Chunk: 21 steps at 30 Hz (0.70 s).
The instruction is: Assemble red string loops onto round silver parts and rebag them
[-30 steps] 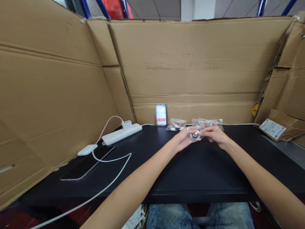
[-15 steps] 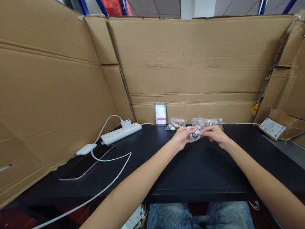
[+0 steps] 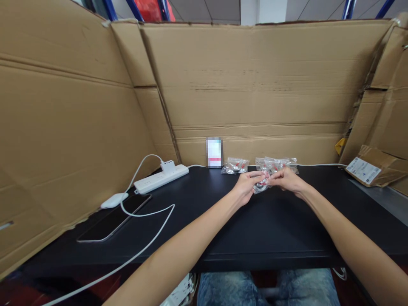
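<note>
Between my two hands is a small clear plastic bag (image 3: 262, 186) with a round, shiny item and red marking inside; its exact kind is too small to make out. My left hand (image 3: 246, 187) is closed on the bag's left side. The fingers of my right hand (image 3: 284, 179) pinch its upper right edge. Just behind the hands lie more clear bags (image 3: 280, 163) with red-marked contents, partly covered by my fingers. Another group of such bags (image 3: 235, 165) rests to the left of them.
A pixelated upright screen (image 3: 214, 153) leans at the back cardboard wall (image 3: 255, 93). On the left are a white power strip (image 3: 161, 178), a white charger (image 3: 114, 200), a dark phone (image 3: 114, 220) and a looping white cable (image 3: 153, 242). A labelled cardboard parcel (image 3: 379, 168) sits far right.
The held bag has tilted and sunk slightly between my fingers, its red marking now nearer the top. Both hands keep their hold. The whole view has shifted a little.
</note>
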{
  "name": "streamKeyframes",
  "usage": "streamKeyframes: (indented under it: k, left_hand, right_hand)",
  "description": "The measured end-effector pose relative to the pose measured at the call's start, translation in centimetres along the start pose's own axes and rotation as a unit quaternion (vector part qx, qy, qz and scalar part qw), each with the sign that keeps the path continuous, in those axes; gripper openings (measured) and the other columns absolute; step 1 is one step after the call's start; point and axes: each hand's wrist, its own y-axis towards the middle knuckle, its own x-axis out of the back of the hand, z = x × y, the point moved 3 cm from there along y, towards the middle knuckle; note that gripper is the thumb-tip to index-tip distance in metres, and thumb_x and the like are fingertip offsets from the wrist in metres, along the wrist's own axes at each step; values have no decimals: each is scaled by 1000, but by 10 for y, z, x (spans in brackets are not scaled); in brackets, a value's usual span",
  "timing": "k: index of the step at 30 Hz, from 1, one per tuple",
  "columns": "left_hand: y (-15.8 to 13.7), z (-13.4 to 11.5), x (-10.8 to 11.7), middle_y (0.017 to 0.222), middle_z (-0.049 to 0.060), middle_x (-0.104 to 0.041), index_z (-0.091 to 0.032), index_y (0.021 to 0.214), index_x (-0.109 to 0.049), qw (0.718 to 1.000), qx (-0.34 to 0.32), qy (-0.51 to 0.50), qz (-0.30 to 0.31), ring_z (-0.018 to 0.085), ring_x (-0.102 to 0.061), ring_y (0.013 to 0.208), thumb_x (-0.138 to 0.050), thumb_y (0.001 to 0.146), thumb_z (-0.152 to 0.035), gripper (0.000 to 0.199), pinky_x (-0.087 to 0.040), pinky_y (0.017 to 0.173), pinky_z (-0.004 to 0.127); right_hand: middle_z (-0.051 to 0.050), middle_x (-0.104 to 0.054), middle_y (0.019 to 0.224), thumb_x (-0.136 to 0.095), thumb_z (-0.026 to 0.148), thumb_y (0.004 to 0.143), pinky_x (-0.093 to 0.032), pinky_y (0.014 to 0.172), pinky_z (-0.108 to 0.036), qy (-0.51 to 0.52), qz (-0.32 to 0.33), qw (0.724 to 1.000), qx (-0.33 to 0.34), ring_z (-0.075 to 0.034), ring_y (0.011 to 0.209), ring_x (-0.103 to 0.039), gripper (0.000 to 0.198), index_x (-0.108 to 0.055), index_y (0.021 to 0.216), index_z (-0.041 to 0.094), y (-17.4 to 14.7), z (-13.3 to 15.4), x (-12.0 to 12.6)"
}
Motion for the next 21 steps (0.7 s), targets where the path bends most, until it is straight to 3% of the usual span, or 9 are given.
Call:
streamKeyframes:
  k: [4, 8, 13, 16, 18, 21]
  left_hand:
    - [1, -5, -1, 84, 11, -72, -8, 87, -71, 1000, 3, -17, 0, 14, -68, 69, -73, 72, -5, 15, -55, 70, 27]
    - [5, -17, 1, 89, 10, -72, -9, 90, -70, 998, -31, -52, 1, 14, -69, 75, -71, 75, -8, 15, -55, 72, 25]
    - [5, -24, 3, 90, 10, -72, -9, 86, -70, 995, -61, -82, -20, 15, -69, 75, -70, 74, -7, 12, -55, 77, 28]
    - [3, -22, 1, 91, 11, -72, -9, 87, -70, 996, -58, -70, -26, 15, -69, 76, -70, 73, -6, 14, -55, 78, 28]
    - [3, -21, 0, 92, 11, -73, -9, 88, -70, 996, -63, -56, -21, 15, -68, 76, -70, 73, -7, 15, -54, 76, 28]
    - [3, -22, 1, 92, 12, -73, -9, 86, -71, 996, -78, -39, -18, 16, -68, 79, -71, 70, -7, 16, -53, 76, 26]
  right_hand:
    - [6, -37, 45, -73, 49, 68, -18, 43, -23, 49, 20, 998, 29, -6, 45, -24, 35, -75, 77, 15, -2, 2, -1]
    - [7, -33, 51, -69, 52, 73, -20, 44, -23, 153, -37, 985, 73, -6, 46, -25, 38, -69, 76, 15, -2, 11, 0]
    - [-1, -56, 79, -78, 47, 66, -37, 49, -22, 177, -160, 963, 123, -9, 60, -47, 44, -63, 96, 18, -1, 12, 3]
    - [-5, -62, 94, -82, 41, 62, -45, 55, -24, 161, -134, 970, 121, -14, 73, -58, 49, -59, 99, 20, 1, 7, -2]
    - [-5, -65, 87, -80, 41, 64, -47, 57, -25, 153, -93, 976, 123, -15, 71, -61, 43, -59, 95, 19, 3, 5, -6]
    - [-2, -64, 71, -76, 44, 68, -47, 54, -25, 162, -113, 970, 140, -13, 59, -60, 34, -62, 82, 17, 4, 4, -4]
